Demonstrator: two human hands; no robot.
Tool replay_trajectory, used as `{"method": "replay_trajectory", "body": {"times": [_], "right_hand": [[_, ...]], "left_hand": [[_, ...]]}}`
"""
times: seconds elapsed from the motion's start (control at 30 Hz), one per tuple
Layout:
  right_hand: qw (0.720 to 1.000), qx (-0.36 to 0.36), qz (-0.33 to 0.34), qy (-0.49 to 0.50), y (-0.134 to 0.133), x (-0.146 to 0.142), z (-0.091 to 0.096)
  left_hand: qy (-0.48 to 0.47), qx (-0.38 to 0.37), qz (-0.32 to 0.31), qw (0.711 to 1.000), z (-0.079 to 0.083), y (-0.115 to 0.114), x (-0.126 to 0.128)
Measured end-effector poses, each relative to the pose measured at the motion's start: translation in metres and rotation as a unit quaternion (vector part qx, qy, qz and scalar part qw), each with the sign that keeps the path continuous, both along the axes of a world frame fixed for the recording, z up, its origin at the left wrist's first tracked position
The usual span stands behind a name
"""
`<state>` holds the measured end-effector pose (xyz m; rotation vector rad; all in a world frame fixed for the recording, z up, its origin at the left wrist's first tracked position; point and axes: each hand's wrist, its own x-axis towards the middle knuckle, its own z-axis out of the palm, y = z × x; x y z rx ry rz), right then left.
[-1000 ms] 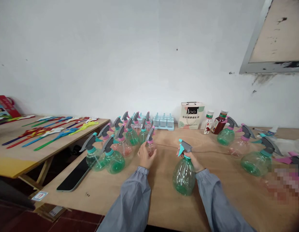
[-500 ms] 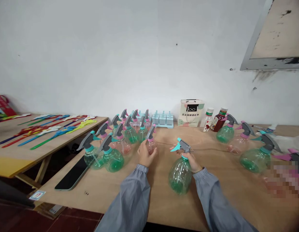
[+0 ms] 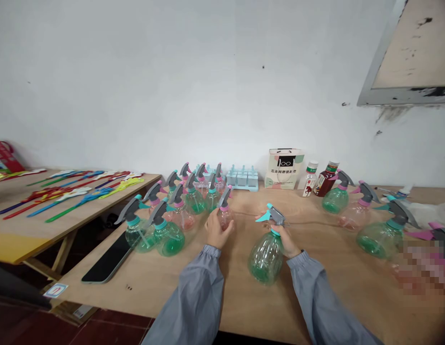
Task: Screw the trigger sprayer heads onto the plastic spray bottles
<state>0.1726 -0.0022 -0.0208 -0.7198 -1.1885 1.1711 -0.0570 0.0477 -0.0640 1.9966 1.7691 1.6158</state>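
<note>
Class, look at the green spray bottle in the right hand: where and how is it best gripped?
Probably at its turquoise collar, coming from the right, as the right hand does: the neck is narrow between the grey spray head and rounded body, and the turquoise trigger faces left.

The wooden tabletop [image 3: 165, 287] carries a phone [image 3: 107, 260] and clustered green and pink spray bottles [image 3: 169, 238] at left, a pale-blue rack [image 3: 242, 179], a paper bag [image 3: 283, 178] and two drink bottles [image 3: 325, 182] along the back, and more sprayers [image 3: 379, 238] at right.
</note>
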Motion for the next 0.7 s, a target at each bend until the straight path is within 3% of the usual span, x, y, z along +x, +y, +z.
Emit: {"method": "replay_trajectory", "body": {"times": [0.2,0.33,0.5,0.7], "right_hand": [[0.994,-0.003,-0.071,0.078,0.009,0.009,0.004],[0.985,0.008,-0.175,0.013,0.012,0.035,0.011],[0.925,0.073,-0.355,-0.116,0.01,0.083,0.013],[0.88,0.111,-0.422,-0.188,0.017,0.128,0.008]], "left_hand": [[-0.004,-0.011,-0.001,1.0,0.002,-0.001,0.0],[0.001,-0.006,-0.007,1.0,0.002,-0.001,0.0],[0.0,-0.005,-0.006,1.0,0.0,0.0,0.0],[0.002,-0.002,-0.011,1.0,-0.001,0.002,-0.001]]}}
